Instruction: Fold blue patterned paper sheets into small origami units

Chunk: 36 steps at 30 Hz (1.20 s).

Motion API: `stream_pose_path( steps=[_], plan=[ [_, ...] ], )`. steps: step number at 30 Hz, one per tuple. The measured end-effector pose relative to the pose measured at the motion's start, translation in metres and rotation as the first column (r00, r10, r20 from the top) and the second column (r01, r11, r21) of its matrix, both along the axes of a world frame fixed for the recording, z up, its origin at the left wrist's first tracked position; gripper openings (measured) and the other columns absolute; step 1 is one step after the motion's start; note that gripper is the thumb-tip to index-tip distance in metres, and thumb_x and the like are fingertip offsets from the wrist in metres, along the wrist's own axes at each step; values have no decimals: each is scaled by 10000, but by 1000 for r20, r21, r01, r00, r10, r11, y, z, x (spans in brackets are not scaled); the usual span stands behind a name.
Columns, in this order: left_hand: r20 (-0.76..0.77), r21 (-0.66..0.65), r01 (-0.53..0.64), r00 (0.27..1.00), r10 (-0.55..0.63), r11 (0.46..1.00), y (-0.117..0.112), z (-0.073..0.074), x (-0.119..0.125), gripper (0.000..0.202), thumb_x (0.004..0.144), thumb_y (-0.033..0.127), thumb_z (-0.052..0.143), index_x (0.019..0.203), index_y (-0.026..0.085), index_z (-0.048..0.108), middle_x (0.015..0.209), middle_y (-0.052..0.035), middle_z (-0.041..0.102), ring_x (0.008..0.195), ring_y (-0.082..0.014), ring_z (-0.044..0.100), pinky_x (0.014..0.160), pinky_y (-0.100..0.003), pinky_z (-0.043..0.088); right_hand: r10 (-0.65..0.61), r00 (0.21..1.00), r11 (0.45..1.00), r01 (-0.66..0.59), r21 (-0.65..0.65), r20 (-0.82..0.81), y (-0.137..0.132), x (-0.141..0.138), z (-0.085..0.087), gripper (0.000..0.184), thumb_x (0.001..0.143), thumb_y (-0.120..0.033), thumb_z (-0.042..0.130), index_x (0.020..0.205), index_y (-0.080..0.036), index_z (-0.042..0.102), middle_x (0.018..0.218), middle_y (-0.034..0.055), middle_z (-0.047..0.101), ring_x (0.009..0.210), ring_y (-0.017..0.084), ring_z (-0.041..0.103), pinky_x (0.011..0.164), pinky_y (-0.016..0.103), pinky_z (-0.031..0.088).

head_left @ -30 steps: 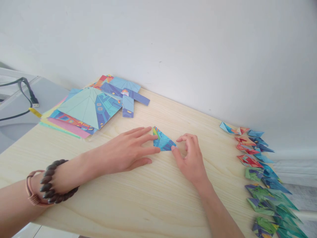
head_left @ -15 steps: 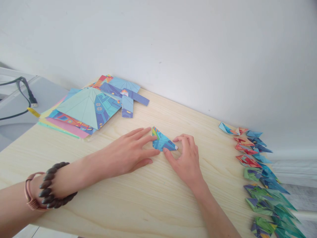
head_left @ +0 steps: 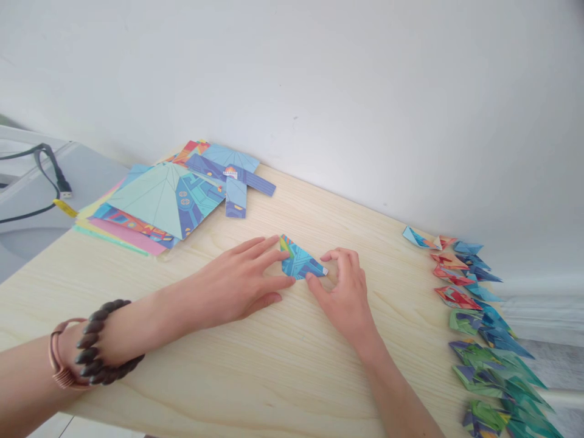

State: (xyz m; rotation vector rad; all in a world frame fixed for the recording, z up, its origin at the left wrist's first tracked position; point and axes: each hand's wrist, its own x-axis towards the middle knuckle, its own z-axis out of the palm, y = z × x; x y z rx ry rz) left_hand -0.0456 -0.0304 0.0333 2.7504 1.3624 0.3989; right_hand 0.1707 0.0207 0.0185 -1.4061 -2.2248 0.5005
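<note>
A small folded piece of origami paper [head_left: 301,260], patterned in blue with green and orange at its left end, lies flat on the wooden table [head_left: 255,377]. Its right end tapers to a pale tip. My left hand [head_left: 241,274] rests palm down with fingers stretched, some fingertips touching the paper's left edge. On the other side, my right hand [head_left: 344,289] is curved, thumb at the paper's lower edge and index finger bent near the tip. A gap shows between that thumb and index finger.
A stack of patterned paper sheets [head_left: 155,201] lies at the back left, with narrow strips on top. Rows of folded paper pieces [head_left: 477,350] line the right edge. A black cable [head_left: 55,170] lies on a grey surface at far left. The white wall [head_left: 328,91] borders the table's back.
The right thumb has shifted slightly rightward along the paper's lower edge. The left hand and the paper look nearly the same; the view has moved a little.
</note>
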Motion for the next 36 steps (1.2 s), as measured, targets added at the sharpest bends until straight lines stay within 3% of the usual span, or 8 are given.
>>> stream_pose_path(
  steps=[9,19,24,31,34,36],
  plan=[
    [9,-43,-4,1000,5,999,0,1,-1,262,931,336,444,1144,288,589,1302,-76,495,1309,-310,365,1055,-493,365,62,987,996,-70,-48,-148,8,12,2,266,767,-178,544,1020,-225,475,988,34,463,726,143,433,748,338,417],
    [60,-49,7,998,-5,999,0,3,-2,283,909,293,492,1181,291,568,1290,-67,500,1295,-294,375,1060,-477,356,131,977,988,-142,-59,-168,10,18,3,254,828,-170,455,1072,-222,499,995,49,491,745,147,464,766,346,435],
    [76,-64,12,997,-7,998,0,3,-2,279,917,284,475,1178,303,570,1284,-56,498,1294,-282,366,1063,-471,353,103,977,988,-123,-97,-187,14,21,4,241,862,-171,402,1065,-214,525,992,53,508,697,135,481,708,325,456],
    [107,-91,2,994,8,996,1,-1,4,321,923,259,452,1216,358,541,1189,-64,506,1242,-294,351,965,-461,426,127,989,991,-129,-21,-77,7,12,0,292,889,-307,480,1163,-237,553,1124,78,523,1036,217,516,913,411,420],
    [161,-100,12,987,4,995,5,-4,4,351,930,244,436,1262,334,506,1182,-65,513,1176,-259,397,970,-431,415,146,989,989,-145,19,-22,5,11,-2,304,866,-327,534,1156,-247,574,1136,76,527,1050,228,515,931,431,409],
    [195,-113,-49,978,70,992,8,-6,2,353,937,261,421,1281,273,496,1166,-85,519,1101,-237,443,950,-410,419,163,986,986,-163,22,-17,5,11,-3,265,869,-308,534,1121,-254,597,1122,68,539,1020,221,526,919,428,418]
  ],
)
